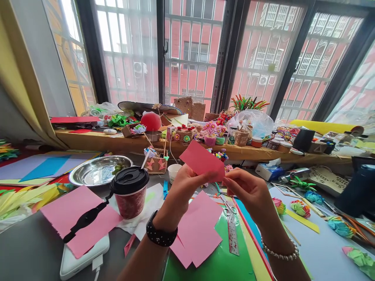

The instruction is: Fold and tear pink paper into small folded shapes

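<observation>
Between my two hands, raised above the table, is a piece of darker pink paper (203, 160). My left hand (187, 187), with a black watch on its wrist, pinches its lower left part with the thumb across the front. The fingertips of my right hand (246, 189) close on the paper's lower right corner. Below lie several pink paper squares (202, 230), overlapping on a green sheet (234, 269). Scissors (229, 209) and a small patterned ruler (233, 238) rest on the green sheet, near my right hand.
Left of my hands stands a lidded dark red cup (130, 195). Behind it is a metal plate (88, 169) with green fruit. A pink sheet (79, 214) lies partly over a white power bank (88, 259). Folded paper flowers (300, 208) are at right; crafts crowd the wooden sill (131, 150).
</observation>
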The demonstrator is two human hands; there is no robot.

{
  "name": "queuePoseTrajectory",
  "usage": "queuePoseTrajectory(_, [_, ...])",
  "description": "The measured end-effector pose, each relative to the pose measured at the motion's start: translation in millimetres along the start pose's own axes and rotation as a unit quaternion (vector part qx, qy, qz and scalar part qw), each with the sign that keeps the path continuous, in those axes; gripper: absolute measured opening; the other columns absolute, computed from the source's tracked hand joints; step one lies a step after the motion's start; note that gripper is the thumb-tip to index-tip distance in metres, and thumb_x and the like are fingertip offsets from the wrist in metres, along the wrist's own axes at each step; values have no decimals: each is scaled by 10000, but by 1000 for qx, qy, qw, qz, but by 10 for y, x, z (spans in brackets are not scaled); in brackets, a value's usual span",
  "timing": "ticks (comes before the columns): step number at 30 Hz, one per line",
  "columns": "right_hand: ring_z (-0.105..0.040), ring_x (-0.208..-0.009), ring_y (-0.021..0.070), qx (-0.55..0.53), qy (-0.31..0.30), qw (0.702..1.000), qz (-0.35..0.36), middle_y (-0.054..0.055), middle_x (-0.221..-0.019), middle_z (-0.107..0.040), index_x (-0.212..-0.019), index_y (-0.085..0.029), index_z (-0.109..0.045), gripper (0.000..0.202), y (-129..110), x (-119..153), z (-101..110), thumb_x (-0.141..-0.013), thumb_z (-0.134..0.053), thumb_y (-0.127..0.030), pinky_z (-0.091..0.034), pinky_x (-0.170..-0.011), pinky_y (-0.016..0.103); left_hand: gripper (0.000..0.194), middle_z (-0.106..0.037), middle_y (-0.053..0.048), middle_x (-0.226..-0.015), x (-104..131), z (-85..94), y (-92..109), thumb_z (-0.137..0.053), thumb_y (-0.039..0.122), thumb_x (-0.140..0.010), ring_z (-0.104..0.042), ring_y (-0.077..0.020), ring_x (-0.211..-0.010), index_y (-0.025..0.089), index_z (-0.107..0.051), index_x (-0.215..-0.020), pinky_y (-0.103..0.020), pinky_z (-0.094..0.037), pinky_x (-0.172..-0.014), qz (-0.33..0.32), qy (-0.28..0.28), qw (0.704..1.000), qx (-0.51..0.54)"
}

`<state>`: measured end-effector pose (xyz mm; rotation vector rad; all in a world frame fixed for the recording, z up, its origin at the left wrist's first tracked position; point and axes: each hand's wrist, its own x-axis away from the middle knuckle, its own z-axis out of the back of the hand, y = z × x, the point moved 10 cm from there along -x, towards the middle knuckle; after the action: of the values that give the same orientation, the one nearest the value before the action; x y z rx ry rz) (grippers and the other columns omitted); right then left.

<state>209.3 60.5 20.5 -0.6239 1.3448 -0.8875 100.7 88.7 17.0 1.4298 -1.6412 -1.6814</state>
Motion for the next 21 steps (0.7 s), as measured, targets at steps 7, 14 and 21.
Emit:
queuePoseTrajectory(7, [-500,-487,88,-71,-12,997,36,-14,-619,-508,-703,-195,-652,56,-109,39,-41,-733,-607,-212,-439,-445,218,40,-578,-3,-708,26,-112,-43,-600,178,-714,-537,-128,-688,154,-582,-688,-256,-425,-695,55,-29,992,106])
queuePoseTrajectory(14, [-501,-480,84,-119,-31,992,40,5,-664,-535,-757,-207,-682,97,-194,100,-44,-744,-594,-169,-415,-417,223,178,-545,4,-647,90,-251,-126,-543,168,-744,-531,-132,-698,175,-585,-571,-308,-422,-812,96,-62,973,202])
queuePoseTrajectory(21, [-520,-447,88,-146,-18,989,30,-2,-672,-529,-760,-218,-685,108,-263,171,-57,-749,-585,-178,-419,-400,235,120,-556,-42,-661,130,-252,-289,-562,196,-703,-549,-201,-769,171,-576,-587,-338,-472,-704,151,-37,963,219])
